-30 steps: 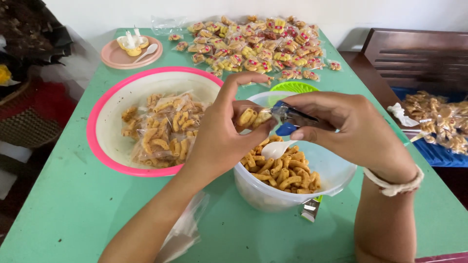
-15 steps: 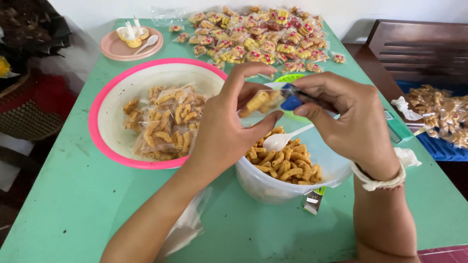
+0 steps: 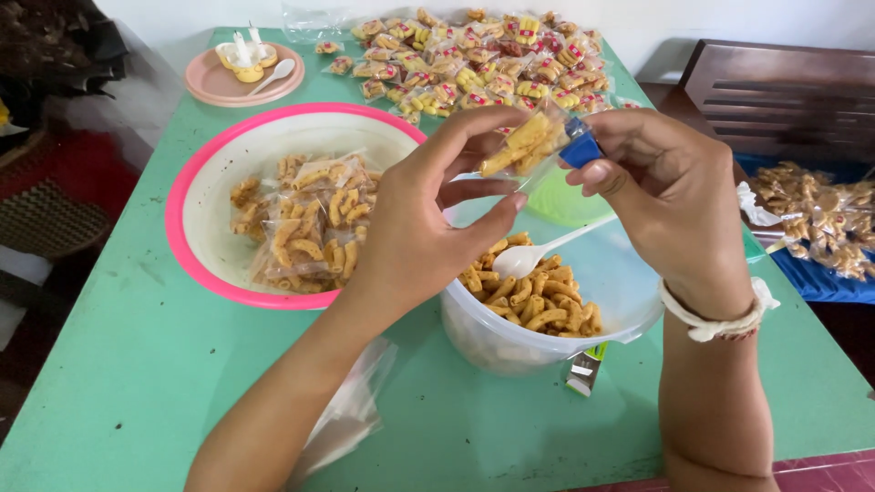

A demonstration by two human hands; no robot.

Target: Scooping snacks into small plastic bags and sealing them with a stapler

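My left hand (image 3: 424, 228) pinches a small clear packet of orange curled snacks (image 3: 521, 146) between thumb and fingers. My right hand (image 3: 670, 196) grips a blue stapler (image 3: 578, 148) closed against the packet's end. Both hands hover over a clear plastic tub (image 3: 629, 301) part filled with the same loose snacks (image 3: 529, 296), with a white plastic spoon (image 3: 538, 255) resting in it.
A white bowl with a pink rim (image 3: 219, 219) at left holds several filled packets. A heap of sealed packets (image 3: 483, 68) lies at the table's far end, beside a pink plate (image 3: 241, 82). Empty clear bags (image 3: 351, 415) lie under my left forearm. A green basket (image 3: 570, 205) sits behind the tub.
Both hands have lifted the packet and stapler up and to the right, away from the tub. The packet now tilts upward.
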